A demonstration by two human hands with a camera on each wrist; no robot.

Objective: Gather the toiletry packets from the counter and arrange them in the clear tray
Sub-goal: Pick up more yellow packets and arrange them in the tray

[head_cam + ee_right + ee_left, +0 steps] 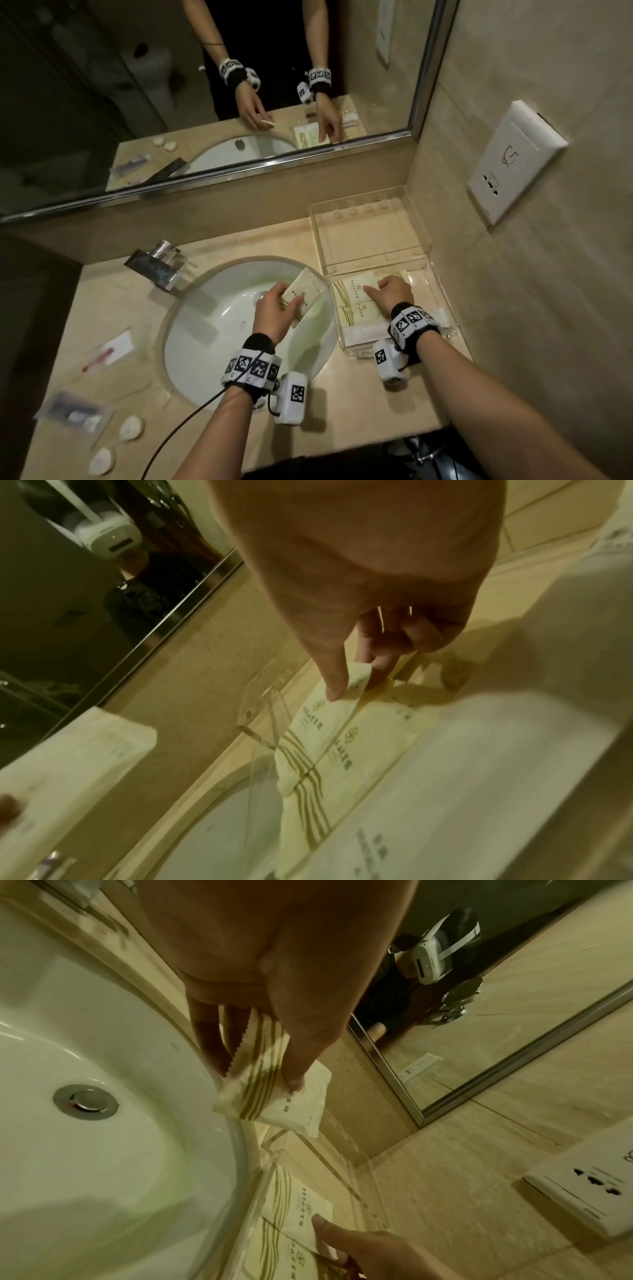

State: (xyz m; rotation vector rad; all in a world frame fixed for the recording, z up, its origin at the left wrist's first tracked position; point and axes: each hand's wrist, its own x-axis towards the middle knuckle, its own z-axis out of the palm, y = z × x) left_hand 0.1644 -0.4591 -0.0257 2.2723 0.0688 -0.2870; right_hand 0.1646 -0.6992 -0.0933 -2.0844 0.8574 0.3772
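My left hand grips a small stack of cream packets with gold stripes over the sink's right side, thumb on top, as the left wrist view shows. The clear tray stands on the counter right of the sink, its lid upright behind it. Cream striped packets lie flat inside, overlapping. My right hand reaches into the tray and pinches the far edge of the upper packet between thumb and fingers.
The white sink basin fills the middle, with a chrome faucet behind it. On the left counter lie a clear toothbrush packet, a dark packet and two round white soaps. A wall socket hangs on the right wall.
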